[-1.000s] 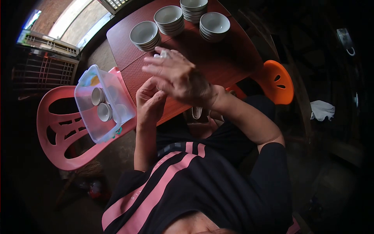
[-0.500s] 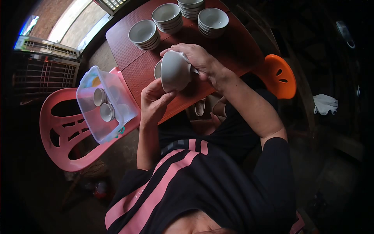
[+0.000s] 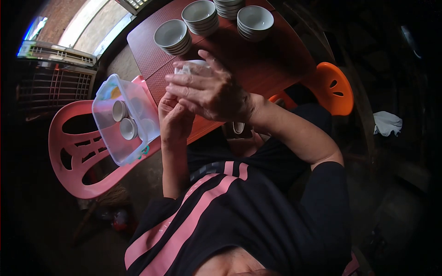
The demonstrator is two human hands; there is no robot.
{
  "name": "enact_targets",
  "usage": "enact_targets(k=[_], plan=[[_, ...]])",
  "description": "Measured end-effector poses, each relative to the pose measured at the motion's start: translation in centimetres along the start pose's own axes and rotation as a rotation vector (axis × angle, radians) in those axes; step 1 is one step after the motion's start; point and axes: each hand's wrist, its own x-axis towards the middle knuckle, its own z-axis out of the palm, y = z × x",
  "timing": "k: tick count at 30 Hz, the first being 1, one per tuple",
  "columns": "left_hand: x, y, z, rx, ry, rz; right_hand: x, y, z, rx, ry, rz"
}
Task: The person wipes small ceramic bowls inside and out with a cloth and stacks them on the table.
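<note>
Over the table's near edge, my left hand [image 3: 176,120] grips a white bowl [image 3: 199,62] from its near side. The bowl is mostly hidden behind my right hand [image 3: 207,89], which lies across it with a white cloth [image 3: 186,70] under its fingers. Only a pale strip of the bowl shows above the knuckles. Beyond my hands on the red table [image 3: 152,62] stand stacks of white bowls: a left stack [image 3: 172,37], a middle stack [image 3: 200,17], a right stack [image 3: 254,23] and one at the top edge [image 3: 229,8].
To the left, a clear plastic bin [image 3: 103,124] with small bowls [image 3: 128,129] inside rests on a pink chair [image 3: 66,175]. An orange chair [image 3: 338,87] stands at the table's right side. A white rag [image 3: 387,123] shows farther right.
Half a second ago the bowl's outside faced the camera between my hands. Now my right hand has swung left and down over it with the cloth, covering most of it.
</note>
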Motion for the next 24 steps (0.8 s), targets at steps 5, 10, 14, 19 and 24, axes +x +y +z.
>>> enact_targets(k=[5, 10, 14, 19, 24], plan=[[0.1, -0.5, 1.4, 0.139, -0.021, 0.022, -0.6, 5.4, 0.7, 0.143, -0.049, 0.136], [0.0, -0.6, 1.2, 0.172, -0.003, 0.010, 0.9, 3.4, -1.0, 0.869, -0.135, 0.843], [-0.2, -0.4, 0.7, 0.091, -0.001, 0.013, 0.5, 0.6, -0.5, 0.118, -0.048, 0.188], [0.0, -0.5, 1.2, 0.291, 0.029, -0.016, 0.8, 3.2, 0.6, 0.051, 0.018, -0.010], [-0.5, -0.7, 1.0, 0.238, -0.042, 0.092, 0.2, 4.5, -0.6, 1.498, -0.061, 1.412]])
